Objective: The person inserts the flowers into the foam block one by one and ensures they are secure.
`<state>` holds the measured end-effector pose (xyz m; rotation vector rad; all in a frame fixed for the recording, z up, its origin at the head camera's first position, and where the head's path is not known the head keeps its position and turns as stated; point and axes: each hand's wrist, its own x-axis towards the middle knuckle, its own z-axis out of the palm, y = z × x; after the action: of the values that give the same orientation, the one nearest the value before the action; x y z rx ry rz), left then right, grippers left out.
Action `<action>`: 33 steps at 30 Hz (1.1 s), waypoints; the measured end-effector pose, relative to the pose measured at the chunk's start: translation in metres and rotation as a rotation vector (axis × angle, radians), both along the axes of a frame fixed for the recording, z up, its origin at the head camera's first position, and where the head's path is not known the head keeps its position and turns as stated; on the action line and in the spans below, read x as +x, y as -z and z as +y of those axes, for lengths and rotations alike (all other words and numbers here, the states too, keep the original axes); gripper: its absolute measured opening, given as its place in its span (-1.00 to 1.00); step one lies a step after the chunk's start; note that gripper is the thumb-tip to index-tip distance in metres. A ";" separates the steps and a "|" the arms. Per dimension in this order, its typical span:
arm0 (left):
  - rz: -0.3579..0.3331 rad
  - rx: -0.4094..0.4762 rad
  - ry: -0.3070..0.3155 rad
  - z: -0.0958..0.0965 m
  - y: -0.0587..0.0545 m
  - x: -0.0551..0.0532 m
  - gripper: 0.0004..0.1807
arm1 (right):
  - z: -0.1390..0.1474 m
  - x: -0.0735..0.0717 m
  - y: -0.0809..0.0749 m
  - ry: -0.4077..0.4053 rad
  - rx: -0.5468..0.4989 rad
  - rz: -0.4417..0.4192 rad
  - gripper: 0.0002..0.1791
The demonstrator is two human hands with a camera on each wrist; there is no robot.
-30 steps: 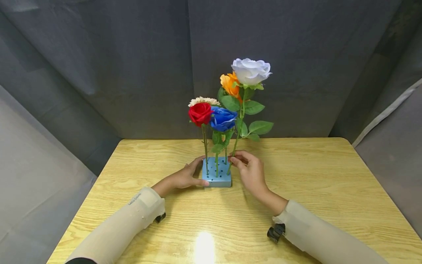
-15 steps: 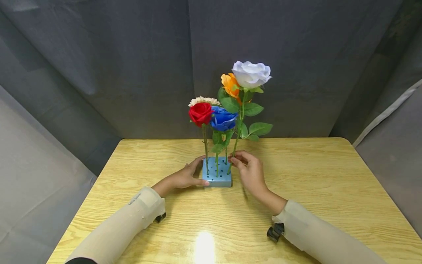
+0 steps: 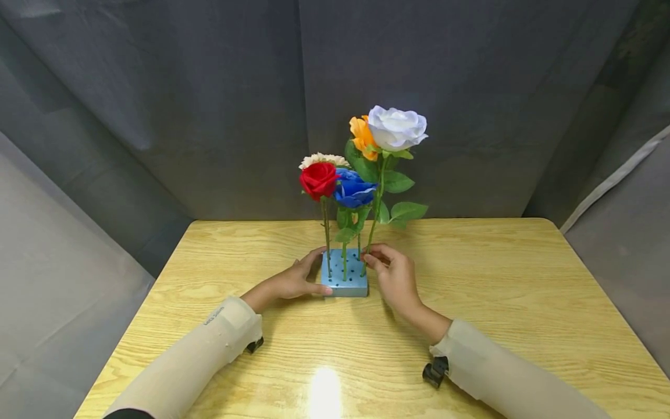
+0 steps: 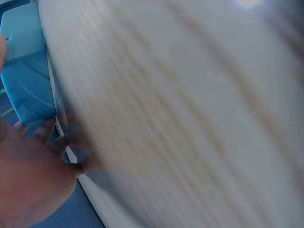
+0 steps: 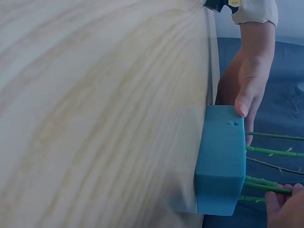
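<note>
A light-blue block [image 3: 345, 291] with small holes in its top stands on the table. My left hand [image 3: 295, 281] holds it from the left, thumb at the front face and fingers round the back corner. With thumb and fingertips, my right hand [image 3: 399, 278] pinches the green stem of a white rose [image 3: 398, 129] low down, close over the block's right side. In the right wrist view that stem [image 5: 266, 187] meets the block's top. Also upright in the block are a red rose [image 3: 319, 180], a blue rose [image 3: 357, 189], an orange flower [image 3: 363, 137] and a cream flower [image 3: 322, 159].
The wooden table [image 3: 497, 279] reaches back to a dark grey curtain [image 3: 220, 116]. Grey cloth [image 3: 63, 279] hangs at the sides. Green leaves [image 3: 408, 210] on the white rose's stem spread to the right, above my right hand.
The white rose has sunk lower and shifted slightly left, and my right hand has come down a little with its stem. My left hand and the block have stayed in place.
</note>
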<state>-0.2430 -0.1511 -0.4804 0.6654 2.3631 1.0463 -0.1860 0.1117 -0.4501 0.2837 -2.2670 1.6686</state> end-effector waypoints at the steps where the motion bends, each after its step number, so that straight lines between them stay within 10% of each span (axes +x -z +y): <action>1: 0.000 0.003 0.002 0.000 0.000 0.000 0.19 | 0.000 0.000 0.001 -0.001 -0.001 -0.003 -0.87; 33: 0.000 0.013 0.006 -0.001 0.001 -0.001 0.18 | 0.002 -0.007 0.026 -0.132 0.035 -0.020 -0.89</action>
<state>-0.2444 -0.1516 -0.4815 0.6760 2.3546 1.0599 -0.1932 0.1139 -0.4765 0.4357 -2.3404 1.7033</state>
